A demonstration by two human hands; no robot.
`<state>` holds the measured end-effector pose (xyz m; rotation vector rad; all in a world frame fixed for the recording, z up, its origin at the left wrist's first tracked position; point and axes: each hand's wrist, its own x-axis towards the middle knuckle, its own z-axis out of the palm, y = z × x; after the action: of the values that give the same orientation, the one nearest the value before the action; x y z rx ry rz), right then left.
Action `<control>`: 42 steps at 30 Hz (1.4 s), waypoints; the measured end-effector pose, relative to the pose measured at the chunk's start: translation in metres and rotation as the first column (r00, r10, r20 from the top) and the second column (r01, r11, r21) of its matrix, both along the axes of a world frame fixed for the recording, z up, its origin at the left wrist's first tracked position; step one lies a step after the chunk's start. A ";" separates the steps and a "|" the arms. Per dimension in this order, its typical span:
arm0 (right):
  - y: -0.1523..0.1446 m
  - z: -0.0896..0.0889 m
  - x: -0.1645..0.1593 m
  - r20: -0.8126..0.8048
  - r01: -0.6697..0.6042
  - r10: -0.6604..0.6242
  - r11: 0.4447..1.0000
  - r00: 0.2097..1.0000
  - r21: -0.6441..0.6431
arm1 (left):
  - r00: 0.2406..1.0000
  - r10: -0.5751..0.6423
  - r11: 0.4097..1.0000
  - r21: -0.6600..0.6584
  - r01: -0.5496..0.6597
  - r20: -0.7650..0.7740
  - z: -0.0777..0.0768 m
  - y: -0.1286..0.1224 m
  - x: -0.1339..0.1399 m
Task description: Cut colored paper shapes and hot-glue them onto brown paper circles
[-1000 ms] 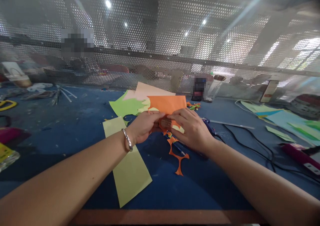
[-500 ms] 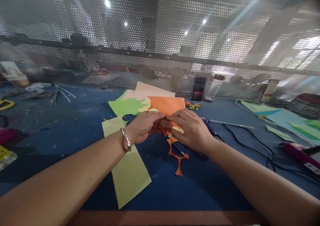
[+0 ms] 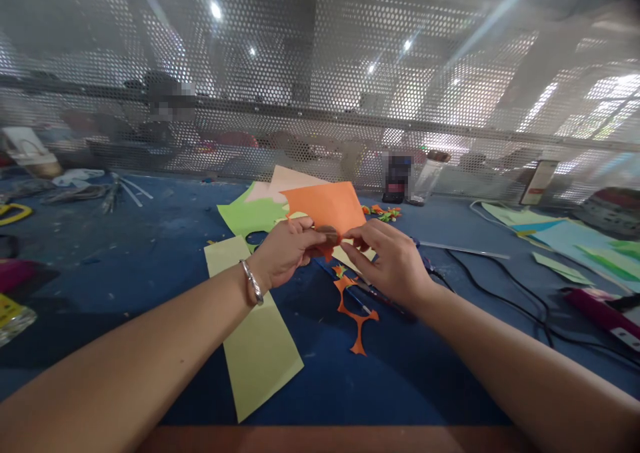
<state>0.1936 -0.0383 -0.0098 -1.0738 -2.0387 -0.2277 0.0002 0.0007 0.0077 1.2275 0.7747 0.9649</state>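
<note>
An orange sheet of paper is raised at a tilt above the other sheets, between my two hands. My left hand, a silver bracelet at its wrist, is closed on the lower left part of the sheet. At the sheet's lower edge, thumb and fingertips of my right hand come together in a pinch. A small dark brown patch shows between the hands; whether it is shaded fingers or an object I cannot make out. Below them an orange cut-out scrap lies beside a thin pen-like tool.
Under my left forearm lies a pale yellow-green sheet. Green paper and a pale pink sheet sit behind. Small orange-green cuttings rest at the back. Black cables cross the right side. A perforated metal screen borders the table.
The orange sheet has turned and shifted left, uncovering more of the cuttings behind. My right hand has drawn slightly apart from my left, its fingers now pinched at the sheet's lower edge.
</note>
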 end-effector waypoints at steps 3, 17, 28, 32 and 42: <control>-0.001 0.000 -0.003 -0.164 0.016 -0.045 0.985 0.985 -0.172 | 0.999 0.049 0.999 -0.006 -0.049 0.015 0.002 -0.001 0.000; 0.001 -0.001 -0.020 -0.676 -0.238 -0.131 0.873 0.725 -0.425 | 0.990 0.036 0.990 0.129 -0.054 0.135 0.001 -0.014 0.011; 0.003 0.005 -0.009 -0.632 -0.277 -0.083 0.849 0.771 -0.450 | 0.975 0.027 1.000 -0.022 -0.023 0.219 -0.005 -0.010 0.013; 0.005 0.019 0.010 -0.245 -0.093 -0.058 0.820 0.968 -0.564 | 0.977 0.174 0.985 -0.023 -0.172 0.125 -0.007 -0.001 0.009; -0.008 0.033 0.026 0.556 0.355 0.117 0.658 0.823 -0.664 | 0.964 0.254 0.966 0.018 -0.257 0.080 -0.013 0.009 0.003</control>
<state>0.2192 -0.0461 0.0233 -1.8370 -2.6908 0.3293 0.0029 0.0101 -0.0057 1.1242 0.8748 1.2305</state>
